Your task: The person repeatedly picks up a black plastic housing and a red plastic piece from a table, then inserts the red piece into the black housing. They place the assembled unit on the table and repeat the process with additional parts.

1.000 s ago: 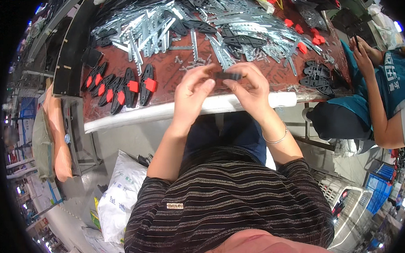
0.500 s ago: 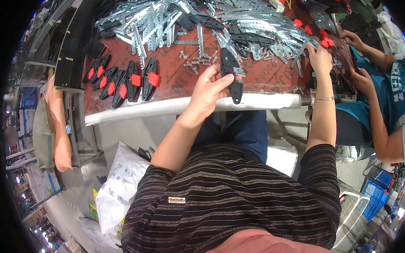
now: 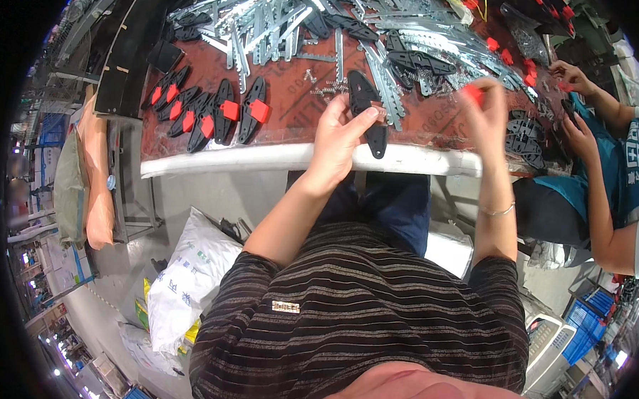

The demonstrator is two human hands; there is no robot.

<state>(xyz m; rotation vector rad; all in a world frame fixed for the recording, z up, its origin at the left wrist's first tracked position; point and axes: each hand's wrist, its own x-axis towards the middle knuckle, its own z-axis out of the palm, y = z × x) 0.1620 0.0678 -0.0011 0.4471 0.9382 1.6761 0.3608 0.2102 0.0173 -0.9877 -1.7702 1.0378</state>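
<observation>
My left hand [image 3: 339, 135] is closed on a black plastic bracket [image 3: 375, 140], a long pointed piece with small holes, held upright above the near table edge. A small spring seems to sit by my thumb on it. Over the table to the right, my right hand [image 3: 487, 118] is smeared by motion, with a red plastic piece [image 3: 472, 95] at its fingertips. Left of my hands lies a row of several black brackets, each with a red piece attached, such as the nearest bracket [image 3: 251, 125]. Loose small springs [image 3: 331, 88] lie just beyond my left hand.
A big heap of toothed metal strips [image 3: 277, 26] covers the table's far side, with black brackets [image 3: 422, 63] among them. Loose red pieces [image 3: 507, 56] lie at far right. A co-worker in a teal top [image 3: 631, 163] handles parts there. White padding [image 3: 421, 160] lines the near edge.
My right hand has come back from the red pieces at far right, toward my left hand, carrying a red piece. My left hand keeps the bracket. The whole view has shifted slightly.
</observation>
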